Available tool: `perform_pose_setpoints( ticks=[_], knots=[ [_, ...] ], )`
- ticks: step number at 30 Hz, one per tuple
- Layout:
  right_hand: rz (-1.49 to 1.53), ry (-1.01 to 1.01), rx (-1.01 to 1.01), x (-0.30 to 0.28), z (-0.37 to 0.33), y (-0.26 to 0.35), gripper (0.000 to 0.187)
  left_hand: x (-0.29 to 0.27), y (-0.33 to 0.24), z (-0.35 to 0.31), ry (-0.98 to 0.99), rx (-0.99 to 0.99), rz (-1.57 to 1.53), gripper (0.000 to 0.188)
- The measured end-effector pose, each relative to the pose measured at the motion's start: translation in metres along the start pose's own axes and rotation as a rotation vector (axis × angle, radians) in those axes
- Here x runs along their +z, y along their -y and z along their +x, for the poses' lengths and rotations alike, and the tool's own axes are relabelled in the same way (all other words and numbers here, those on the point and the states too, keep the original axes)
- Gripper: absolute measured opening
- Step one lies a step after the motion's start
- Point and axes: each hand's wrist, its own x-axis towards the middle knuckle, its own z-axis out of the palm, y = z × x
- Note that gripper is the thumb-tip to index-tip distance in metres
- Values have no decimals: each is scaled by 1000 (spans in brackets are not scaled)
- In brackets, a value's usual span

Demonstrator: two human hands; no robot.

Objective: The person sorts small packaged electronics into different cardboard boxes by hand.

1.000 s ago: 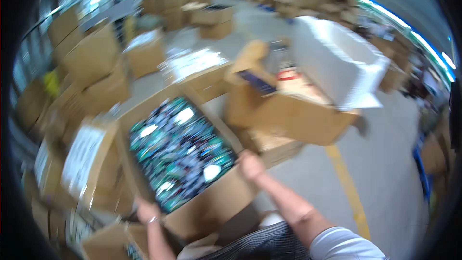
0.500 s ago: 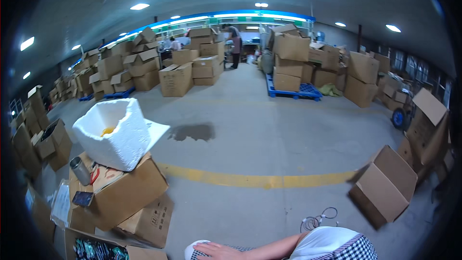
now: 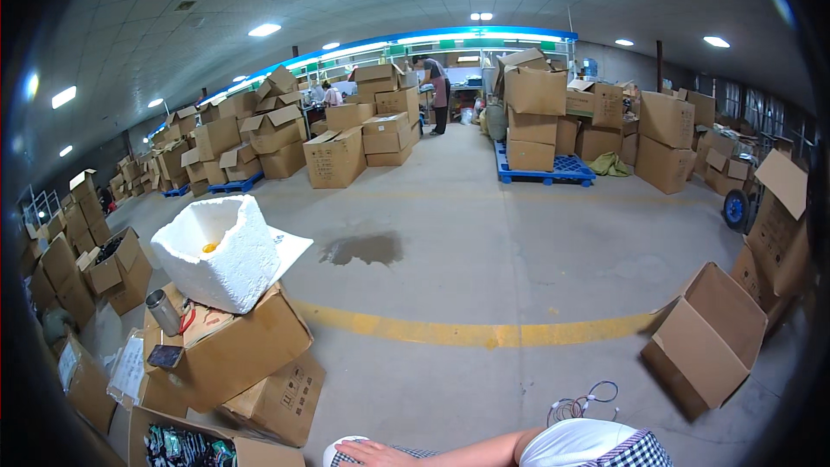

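One wide stretch of grey floor (image 3: 467, 268) runs from the person's forearm (image 3: 480, 452) out to the blue pallet (image 3: 545, 175) at the back, crossed by a curved yellow line (image 3: 493, 335) and marked by a dark patch (image 3: 367, 249). On its left, two stacked boxes edge the space: the upper box (image 3: 233, 359) sits askew on the lower box (image 3: 281, 398) and carries a white foam box (image 3: 246, 272), a metal cup (image 3: 162, 311) and a dark flat object (image 3: 166, 356). To the right, an open carton (image 3: 702, 350) tilts near the line, and a loop of cable (image 3: 575, 406) lies just beyond the white sleeve (image 3: 566, 445).

Dark printed marks show on the lower box's side, and a white label (image 3: 128, 369) at far left carries print too small to read.

The right hand (image 3: 373, 452) rests on checked cloth (image 3: 415, 451), fingers loosely extended and released. The left hand is out of view, so its fingers cannot be told. At lower left, apart from the right hand, an open box (image 3: 268, 453) holds green and black packets (image 3: 186, 447).
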Motion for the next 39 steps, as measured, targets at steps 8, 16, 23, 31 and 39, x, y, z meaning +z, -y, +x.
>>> perform_pose_setpoints(
  ticks=[8,16,23,31,39],
  knots=[
    [-35,57,-3,9,5,15,45,61,119,10,74,-61,49,40],
    [-134,-35,-31,13,5,30,39,71,146,-9,56,58,98,41],
    [-143,163,-8,31,0,22,48,63,164,-22,21,108,155,70],
    [63,279,-13,29,50,7,47,48,151,-36,-316,-46,-395,42],
    [194,371,-122,125,214,-20,49,-8,200,38,-677,-193,-350,41]
  ],
)
